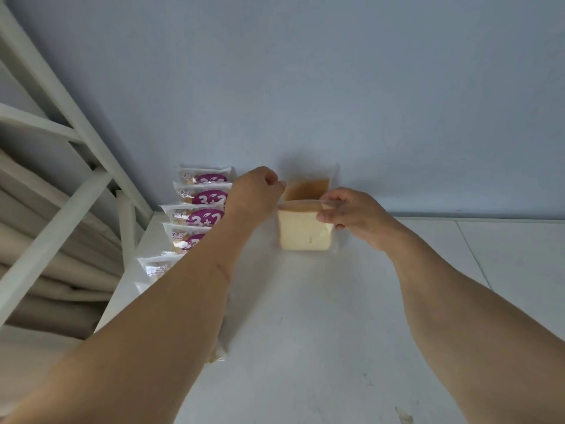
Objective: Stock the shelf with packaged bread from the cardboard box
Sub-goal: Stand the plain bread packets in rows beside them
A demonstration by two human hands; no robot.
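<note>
A clear-wrapped bread pack [304, 231] stands upright on the white shelf [305, 316] close to the back wall [305, 87]. The right hand [351, 214] pinches its top right edge, and the left hand [255, 191], fingers curled, meets its top left corner. A row of purple-labelled bread packs [195, 215] lines the shelf's left side, partly behind the left forearm.

Shop: white shelf [336, 301] lined with bread packs [198, 209].

Pale bread pkg [304, 231] upright on white shelf [336, 316] — labelled pkgs [198, 215] rowed at left.
</note>
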